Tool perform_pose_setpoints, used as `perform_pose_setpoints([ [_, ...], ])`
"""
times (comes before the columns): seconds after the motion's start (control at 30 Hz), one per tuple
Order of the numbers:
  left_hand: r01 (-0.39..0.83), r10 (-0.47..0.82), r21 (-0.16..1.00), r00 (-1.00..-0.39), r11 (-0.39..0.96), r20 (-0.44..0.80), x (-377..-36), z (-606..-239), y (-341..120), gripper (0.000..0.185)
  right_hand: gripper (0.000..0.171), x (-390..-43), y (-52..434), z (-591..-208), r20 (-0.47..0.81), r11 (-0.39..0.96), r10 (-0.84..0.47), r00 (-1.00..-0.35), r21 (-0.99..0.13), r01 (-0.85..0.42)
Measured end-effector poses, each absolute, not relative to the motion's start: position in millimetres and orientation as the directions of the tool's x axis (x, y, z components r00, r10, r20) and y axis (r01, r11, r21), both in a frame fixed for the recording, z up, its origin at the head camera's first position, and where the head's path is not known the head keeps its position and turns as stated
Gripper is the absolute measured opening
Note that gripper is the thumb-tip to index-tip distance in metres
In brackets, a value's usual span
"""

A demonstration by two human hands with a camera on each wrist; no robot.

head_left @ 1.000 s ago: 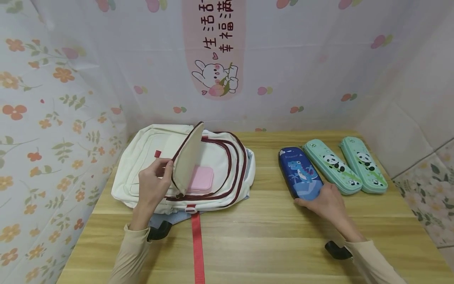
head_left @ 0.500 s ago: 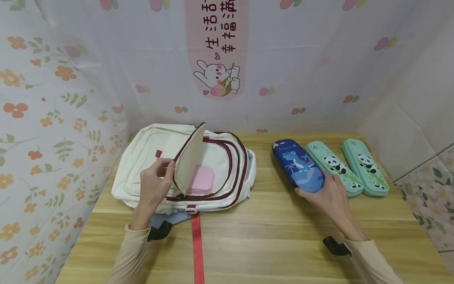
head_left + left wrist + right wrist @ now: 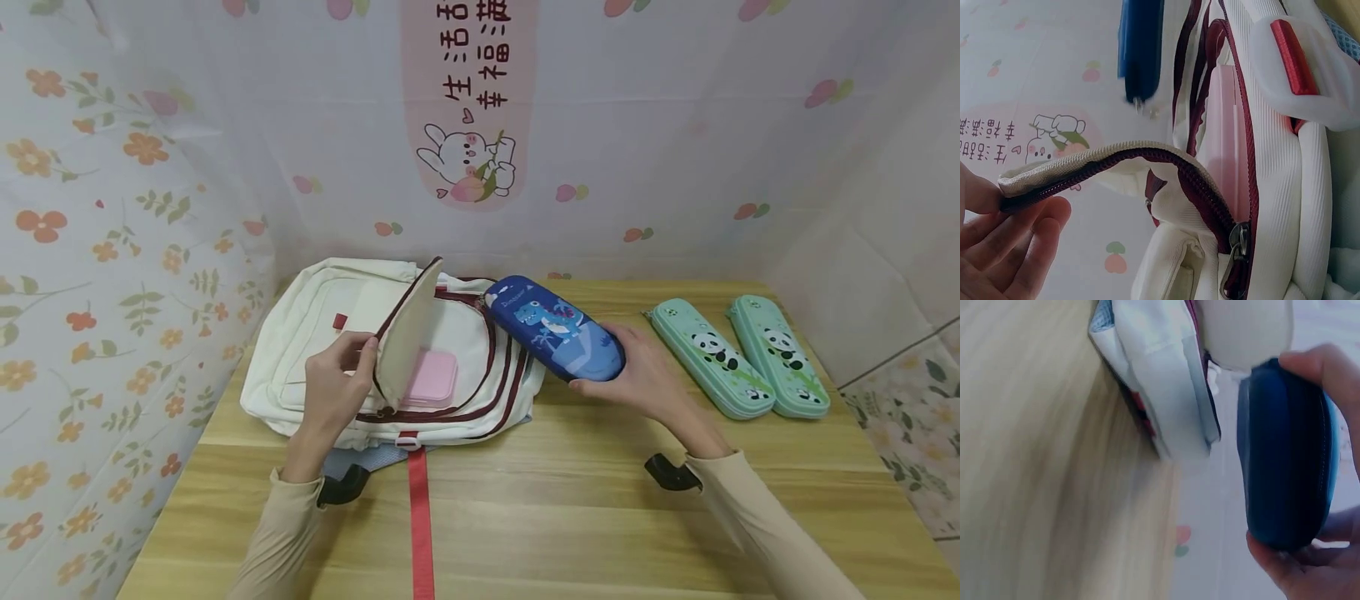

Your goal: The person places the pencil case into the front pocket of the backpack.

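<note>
A cream backpack [image 3: 300,350] with dark red zips lies flat on the left of the table. My left hand [image 3: 339,379] pinches the edge of its raised front pocket flap [image 3: 405,333], whose zip [image 3: 1147,153] curves across the left wrist view. Inside the unzipped pocket lies a pink box [image 3: 433,377]. My right hand [image 3: 633,375] grips the near end of a dark blue pencil case [image 3: 558,329] with a dinosaur print. The case is lifted, and its far end overlaps the backpack's right side. In the right wrist view, thumb and fingers span the pencil case [image 3: 1285,456].
Two mint green pencil cases with pandas, one on the left [image 3: 708,358] and one on the right [image 3: 780,354], lie side by side at the table's right. A red strap [image 3: 420,525] runs from the backpack toward the front edge. Printed cloth [image 3: 600,150] hangs behind.
My right hand has lifted the dinosaur pencil case off the table and carried it left to the backpack. My left hand keeps the flap raised in nearly the same place.
</note>
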State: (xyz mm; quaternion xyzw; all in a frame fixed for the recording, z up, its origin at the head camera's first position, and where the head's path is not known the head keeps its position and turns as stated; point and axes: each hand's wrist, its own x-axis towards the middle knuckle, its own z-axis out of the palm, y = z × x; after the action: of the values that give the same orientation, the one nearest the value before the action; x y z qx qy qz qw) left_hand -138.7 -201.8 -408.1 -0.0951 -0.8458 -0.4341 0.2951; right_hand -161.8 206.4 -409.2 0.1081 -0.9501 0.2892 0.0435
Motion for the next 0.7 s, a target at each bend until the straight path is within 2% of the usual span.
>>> perform_pose_setpoints([
  [0.23, 0.425, -0.091, 0.68, -0.807, 0.598, 0.584, -137.6, -408.2, -200.2, 0.009, 0.102, -190.4, 176.5, -407.1, 0.11, 0.793, -0.368, -0.923, -0.483, -0.373],
  [0.47, 0.427, -0.089, 0.684, -0.808, 0.591, 0.582, -136.5, -409.7, -200.6, 0.009, 0.102, -222.2, 157.6, -408.0, 0.067, 0.713, -0.504, -0.861, -0.53, -0.459],
  [0.7, 0.439, -0.084, 0.682, -0.804, 0.584, 0.589, -137.5, -410.4, -200.8, 0.008, 0.102, -253.0, 150.6, -401.7, 0.066, 0.653, -0.569, -0.82, -0.571, -0.498],
])
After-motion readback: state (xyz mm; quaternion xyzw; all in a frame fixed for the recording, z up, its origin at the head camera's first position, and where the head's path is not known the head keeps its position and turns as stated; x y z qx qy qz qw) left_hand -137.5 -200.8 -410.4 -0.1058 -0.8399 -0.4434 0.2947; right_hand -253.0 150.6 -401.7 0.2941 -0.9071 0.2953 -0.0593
